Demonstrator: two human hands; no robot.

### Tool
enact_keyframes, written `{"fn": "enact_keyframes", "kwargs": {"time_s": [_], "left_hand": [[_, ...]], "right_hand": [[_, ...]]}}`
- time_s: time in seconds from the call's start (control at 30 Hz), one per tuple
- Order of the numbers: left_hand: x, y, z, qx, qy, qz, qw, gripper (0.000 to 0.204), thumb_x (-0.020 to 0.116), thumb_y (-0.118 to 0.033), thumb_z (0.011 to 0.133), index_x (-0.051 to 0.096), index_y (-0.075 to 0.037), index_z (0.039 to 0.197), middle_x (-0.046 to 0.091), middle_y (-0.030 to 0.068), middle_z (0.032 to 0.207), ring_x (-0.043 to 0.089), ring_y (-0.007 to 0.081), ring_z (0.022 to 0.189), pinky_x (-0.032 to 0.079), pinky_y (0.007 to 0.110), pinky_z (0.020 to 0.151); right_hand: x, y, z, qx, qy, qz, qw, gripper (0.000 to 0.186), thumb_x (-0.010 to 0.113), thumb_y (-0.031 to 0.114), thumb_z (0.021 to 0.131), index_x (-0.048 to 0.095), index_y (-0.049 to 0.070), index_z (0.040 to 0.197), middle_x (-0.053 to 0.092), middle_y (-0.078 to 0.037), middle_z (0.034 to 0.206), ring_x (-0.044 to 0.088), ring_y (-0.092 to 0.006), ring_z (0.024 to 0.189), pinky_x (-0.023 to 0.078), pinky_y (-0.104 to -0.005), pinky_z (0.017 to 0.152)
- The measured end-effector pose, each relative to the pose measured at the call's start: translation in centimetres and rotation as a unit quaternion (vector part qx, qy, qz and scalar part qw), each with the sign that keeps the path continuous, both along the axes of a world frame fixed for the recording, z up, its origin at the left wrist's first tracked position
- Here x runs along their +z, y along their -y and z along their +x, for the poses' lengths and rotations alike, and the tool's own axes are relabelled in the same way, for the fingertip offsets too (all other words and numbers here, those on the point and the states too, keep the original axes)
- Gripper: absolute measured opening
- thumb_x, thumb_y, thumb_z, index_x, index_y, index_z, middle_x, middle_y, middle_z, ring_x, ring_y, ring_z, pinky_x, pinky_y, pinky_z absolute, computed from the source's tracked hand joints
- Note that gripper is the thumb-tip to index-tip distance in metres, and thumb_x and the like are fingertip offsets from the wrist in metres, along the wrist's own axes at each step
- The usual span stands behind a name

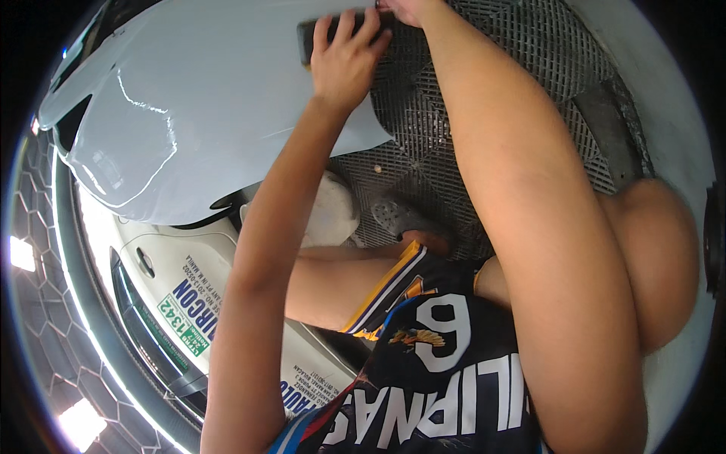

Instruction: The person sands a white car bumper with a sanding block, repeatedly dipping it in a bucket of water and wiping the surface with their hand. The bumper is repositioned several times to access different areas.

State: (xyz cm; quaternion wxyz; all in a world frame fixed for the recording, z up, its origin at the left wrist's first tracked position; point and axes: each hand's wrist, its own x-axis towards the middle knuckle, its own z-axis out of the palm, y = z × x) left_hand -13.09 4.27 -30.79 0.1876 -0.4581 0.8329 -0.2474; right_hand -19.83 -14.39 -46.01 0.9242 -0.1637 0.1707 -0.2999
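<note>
My left hand (pixel 346 57) lies over a dark rectangular block (pixel 306 44) with a yellowish lower edge, its fingers bent across the top. The block is at the edge of a glossy light grey car body panel (pixel 227 83); whether it presses on the surface I cannot tell. My right hand (pixel 408 10) is at the top edge of the view, just right of the block. Its fingers are mostly cut off there, and something small and dark shows beside them. Pale streaks of reflected light run over the panel's left side.
Dark grated floor matting (pixel 423 129) lies beneath and right of the panel. A dark clog (pixel 404 217) is on my foot, near a whitish rounded object (pixel 333 208). A white vehicle with a door handle (pixel 145 262) stands at the lower left. A pale wall (pixel 665 98) curves along the right.
</note>
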Motion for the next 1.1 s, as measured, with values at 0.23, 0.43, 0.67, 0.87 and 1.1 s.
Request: {"fn": "enact_keyframes", "kwargs": {"time_s": [0.23, 0.43, 0.67, 0.87, 1.1], "left_hand": [[2.2, -8.6, 4.7, 0.026, 0.034, 0.108, 0.993, 0.037, 0.065, -0.036, 0.091, 0.074, -0.03, 0.126, 0.053, -0.0023, 0.153, 0.048, 0.0254, 0.141, 0.038, 0.055, 0.113], [3.7, 1.5, 0.1, 0.022, -0.034, -0.112, 0.993, 0.048, 0.065, -0.012, 0.083, 0.074, -0.032, 0.125, 0.058, -0.0028, 0.143, 0.054, 0.024, 0.127, 0.035, 0.053, 0.104], [8.6, -3.3, 4.4, 0.088, -0.068, -0.132, 0.985, 0.051, 0.072, -0.007, 0.08, 0.077, -0.032, 0.125, 0.064, 0.003, 0.14, 0.055, 0.0261, 0.127, 0.036, 0.05, 0.101], [6.4, 0.2, 2.7, 0.073, -0.073, -0.122, 0.987, 0.045, 0.066, -0.015, 0.082, 0.075, -0.028, 0.125, 0.061, 0.0081, 0.14, 0.054, 0.0341, 0.128, 0.034, 0.061, 0.108], [1.3, -5.9, 8.9, 0.082, -0.041, -0.075, 0.993, 0.058, 0.069, 0.0, 0.072, 0.08, -0.034, 0.118, 0.063, -0.0018, 0.145, 0.054, 0.026, 0.134, 0.028, 0.054, 0.117]], "right_hand": [[0.2, 0.2, -0.4, 0.003, -0.014, 0.018, 1.0, 0.053, 0.047, 0.058, 0.106, 0.069, 0.012, 0.117, 0.074, -0.008, 0.114, 0.068, -0.0255, 0.108, 0.049, -0.048, 0.099], [0.4, -0.3, -1.1, 0.043, 0.022, 0.017, 0.999, 0.051, 0.049, 0.058, 0.105, 0.07, 0.012, 0.116, 0.075, -0.008, 0.111, 0.069, -0.0248, 0.106, 0.051, -0.0445, 0.099], [0.6, -0.5, -1.5, 0.03, 0.027, 0.035, 0.999, 0.052, 0.053, 0.058, 0.103, 0.07, 0.01, 0.116, 0.073, -0.008, 0.113, 0.066, -0.0253, 0.108, 0.049, -0.045, 0.099], [0.7, -0.5, -1.8, 0.024, 0.028, 0.017, 0.999, 0.053, 0.051, 0.059, 0.104, 0.07, 0.011, 0.118, 0.074, -0.008, 0.115, 0.067, -0.0247, 0.109, 0.049, -0.0436, 0.099], [0.8, -0.3, -2.0, 0.048, 0.061, 0.009, 0.997, 0.049, 0.051, 0.056, 0.105, 0.07, 0.013, 0.117, 0.073, -0.009, 0.113, 0.068, -0.0255, 0.107, 0.051, -0.0432, 0.097]]}}
